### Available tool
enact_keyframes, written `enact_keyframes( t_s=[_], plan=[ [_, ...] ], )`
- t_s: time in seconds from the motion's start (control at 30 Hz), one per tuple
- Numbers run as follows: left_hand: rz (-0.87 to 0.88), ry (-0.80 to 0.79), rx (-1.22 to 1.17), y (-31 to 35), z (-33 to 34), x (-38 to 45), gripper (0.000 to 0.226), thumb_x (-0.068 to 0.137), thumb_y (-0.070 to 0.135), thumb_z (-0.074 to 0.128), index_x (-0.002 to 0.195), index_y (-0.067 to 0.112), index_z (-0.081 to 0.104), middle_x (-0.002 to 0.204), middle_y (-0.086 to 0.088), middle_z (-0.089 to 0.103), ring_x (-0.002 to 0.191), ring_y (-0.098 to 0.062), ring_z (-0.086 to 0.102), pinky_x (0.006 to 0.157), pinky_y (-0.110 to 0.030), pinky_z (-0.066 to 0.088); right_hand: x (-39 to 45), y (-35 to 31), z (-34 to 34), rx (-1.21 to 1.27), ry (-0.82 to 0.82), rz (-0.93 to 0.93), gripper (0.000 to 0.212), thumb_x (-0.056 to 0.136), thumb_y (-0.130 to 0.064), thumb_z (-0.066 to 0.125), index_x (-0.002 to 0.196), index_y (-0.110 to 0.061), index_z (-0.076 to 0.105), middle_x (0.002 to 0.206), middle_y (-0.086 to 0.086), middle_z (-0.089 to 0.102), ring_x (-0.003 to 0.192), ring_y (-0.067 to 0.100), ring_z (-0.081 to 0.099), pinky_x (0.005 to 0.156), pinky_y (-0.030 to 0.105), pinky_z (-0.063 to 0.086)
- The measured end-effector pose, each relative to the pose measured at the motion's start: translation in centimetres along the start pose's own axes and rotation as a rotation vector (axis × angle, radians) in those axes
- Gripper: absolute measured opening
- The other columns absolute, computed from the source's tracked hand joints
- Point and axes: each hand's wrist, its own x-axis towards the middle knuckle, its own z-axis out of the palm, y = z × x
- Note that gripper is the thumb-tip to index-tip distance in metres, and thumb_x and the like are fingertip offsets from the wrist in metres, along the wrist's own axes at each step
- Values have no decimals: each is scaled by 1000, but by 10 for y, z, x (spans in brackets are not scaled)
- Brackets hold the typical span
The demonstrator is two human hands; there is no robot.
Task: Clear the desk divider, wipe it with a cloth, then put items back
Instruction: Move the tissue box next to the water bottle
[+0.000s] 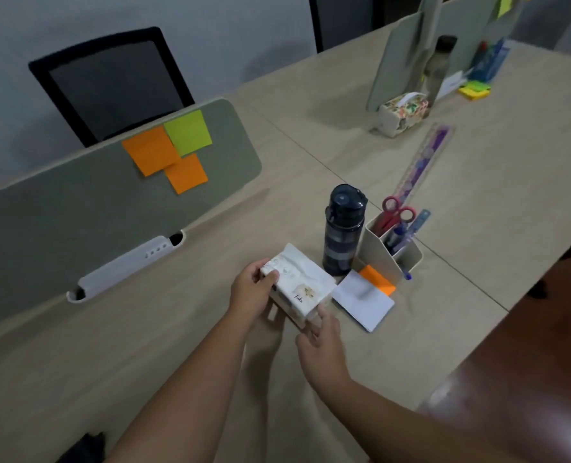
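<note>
The grey desk divider (77, 202) stands at the left, with two orange sticky notes (150, 150) and a green sticky note (188, 132) stuck to it. A white tissue pack (299, 284) sits low over the desk in the middle. My left hand (252, 290) grips its left end. My right hand (322, 345) touches its near right corner with the fingertips. A dark water bottle (342, 228), a beige pen holder (389, 248) with red scissors (394, 213) and pens, a white notepad (362, 300) and an orange note pad (377, 279) stand just right of the pack.
A white cable tray (127, 265) runs along the divider's foot. A purple ruler (424, 162) lies further back. A second divider (407, 55), a patterned tissue box (402, 113) and yellow notes (474, 90) are far right. A black chair (110, 81) stands behind. The desk's edge (471, 359) is at the right.
</note>
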Motion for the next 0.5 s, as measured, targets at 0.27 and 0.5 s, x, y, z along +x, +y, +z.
enact_keyframes(
  t_s=[0.27,0.5],
  plan=[
    [-2,36,26,6,20,7,30,83,18,68,112,22,66,104,3,72,95,-13,68,93,-38,54,19,2,-18,107,15,49,54,85,3,45,132,-21,39,123,1,59,100,-4,60,67,10,48],
    [-5,8,31,6,25,10,34,83,22,66,116,27,65,107,8,72,97,-10,68,93,-37,54,23,10,-23,109,6,85,53,85,4,46,129,-25,38,117,-16,56,104,-3,60,72,15,52]
  ],
)
